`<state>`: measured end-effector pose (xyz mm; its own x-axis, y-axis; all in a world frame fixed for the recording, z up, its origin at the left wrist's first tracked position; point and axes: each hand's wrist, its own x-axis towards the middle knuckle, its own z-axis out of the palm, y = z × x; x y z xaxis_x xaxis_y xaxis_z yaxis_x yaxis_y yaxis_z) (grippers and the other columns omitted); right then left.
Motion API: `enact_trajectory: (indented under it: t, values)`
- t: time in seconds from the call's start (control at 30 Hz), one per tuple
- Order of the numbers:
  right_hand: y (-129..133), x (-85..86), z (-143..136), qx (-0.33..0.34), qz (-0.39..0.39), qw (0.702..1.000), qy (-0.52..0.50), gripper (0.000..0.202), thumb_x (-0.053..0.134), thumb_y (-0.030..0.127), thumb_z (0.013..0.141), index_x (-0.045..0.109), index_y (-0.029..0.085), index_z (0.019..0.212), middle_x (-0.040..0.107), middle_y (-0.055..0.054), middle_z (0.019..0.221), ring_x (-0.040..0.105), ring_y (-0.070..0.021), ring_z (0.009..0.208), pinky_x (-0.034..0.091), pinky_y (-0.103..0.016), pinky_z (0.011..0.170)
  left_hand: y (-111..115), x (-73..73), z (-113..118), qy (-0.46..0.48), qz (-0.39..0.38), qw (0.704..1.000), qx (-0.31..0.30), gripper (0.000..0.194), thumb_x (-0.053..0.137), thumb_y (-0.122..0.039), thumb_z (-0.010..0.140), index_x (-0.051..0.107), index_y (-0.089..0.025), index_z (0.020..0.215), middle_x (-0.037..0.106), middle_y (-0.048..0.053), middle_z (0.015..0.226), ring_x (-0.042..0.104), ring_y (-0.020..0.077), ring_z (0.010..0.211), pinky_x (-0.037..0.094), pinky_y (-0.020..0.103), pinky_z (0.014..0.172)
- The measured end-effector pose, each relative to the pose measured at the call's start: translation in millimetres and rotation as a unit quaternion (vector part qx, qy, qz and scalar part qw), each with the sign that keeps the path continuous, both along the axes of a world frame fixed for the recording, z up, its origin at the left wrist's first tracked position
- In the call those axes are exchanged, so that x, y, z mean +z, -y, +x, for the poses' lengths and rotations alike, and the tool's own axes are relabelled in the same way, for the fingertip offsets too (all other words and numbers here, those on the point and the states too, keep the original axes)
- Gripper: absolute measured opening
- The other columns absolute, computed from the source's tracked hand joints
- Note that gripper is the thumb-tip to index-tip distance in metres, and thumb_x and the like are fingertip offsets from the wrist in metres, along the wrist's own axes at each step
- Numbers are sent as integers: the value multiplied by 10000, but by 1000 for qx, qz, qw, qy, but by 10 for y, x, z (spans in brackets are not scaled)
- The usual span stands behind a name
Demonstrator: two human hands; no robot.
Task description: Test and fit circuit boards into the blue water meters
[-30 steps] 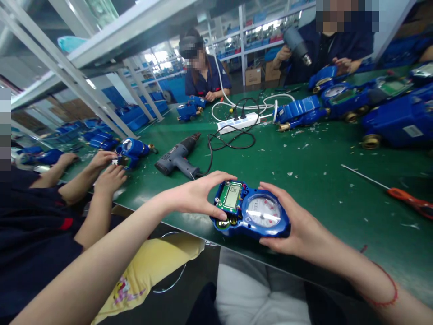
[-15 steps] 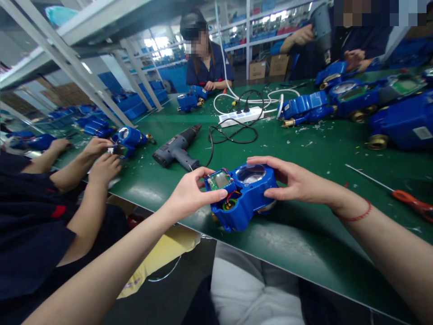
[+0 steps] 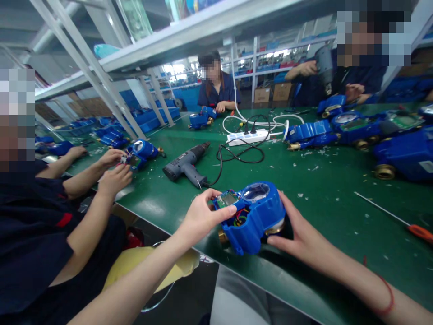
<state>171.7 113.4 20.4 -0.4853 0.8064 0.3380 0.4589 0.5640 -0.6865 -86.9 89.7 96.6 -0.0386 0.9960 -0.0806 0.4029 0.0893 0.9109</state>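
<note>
A blue water meter (image 3: 252, 219) with a round clear window and brass fittings is held between my hands at the near edge of the green table. My left hand (image 3: 206, 212) pinches its left end, thumb over the small circuit board (image 3: 227, 199) with a grey display. Coloured wires show in the open cavity beside the board. My right hand (image 3: 297, 230) grips the meter's right side, fingers behind it and thumb low near the brass base. Beyond my left hand lies a grey heat gun (image 3: 187, 164) on its side.
A white power strip (image 3: 248, 136) with black cables lies mid-table. Several blue meters (image 3: 406, 153) stand at the right, near a screwdriver with an orange handle (image 3: 419, 231). At left, a co-worker's hands (image 3: 117, 174) handle another meter. Across the table, a person holds a heat gun (image 3: 324, 67).
The camera view has tilted up, so the scene sits lower. My right hand has shifted from the meter's top to its lower right side. My left hand keeps its hold.
</note>
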Motion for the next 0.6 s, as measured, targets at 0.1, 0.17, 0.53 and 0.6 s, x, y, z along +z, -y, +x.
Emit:
enact_trajectory:
  t: [0.1, 0.17, 0.53, 0.6]
  values:
    - [-62, -191, -10, -6, -10, 1000, -13, 961, 657, 526, 831, 43, 266, 1524, 169, -142, 1567, 209, -335, 1427, 252, -565, 1134, 28, -43, 16, 14, 6, 1000, 7, 506, 745, -543, 631, 561, -169, 916, 645, 14, 773, 601, 184, 683, 466, 292, 624]
    - [-211, -260, -43, 32, -40, 998, -27, 991, 681, 539, 803, 65, 233, 1516, 193, -158, 1555, 221, -329, 1424, 219, -543, 1152, 78, -64, 12, 14, 19, 999, 27, 488, 731, -548, 641, 550, -172, 894, 638, 8, 751, 594, 181, 669, 456, 289, 613]
    - [-1100, 261, -608, 234, -62, 965, 99, 857, 731, 321, 730, 353, 190, 1488, 384, -137, 1481, 358, -319, 1367, 289, -522, 1137, 434, 61, -111, -175, 5, 958, 226, 347, 712, -419, 603, 497, -222, 791, 665, 37, 792, 617, 255, 765, 399, 335, 683]
    - [-1290, 633, -795, 245, -44, 962, 113, 550, 682, 230, 763, 581, 222, 1303, 530, -94, 1359, 450, -299, 1304, 309, -532, 1127, 442, 26, -140, -168, -1, 956, 240, 324, 693, -404, 610, 486, -228, 786, 674, 52, 817, 628, 271, 814, 409, 341, 710]
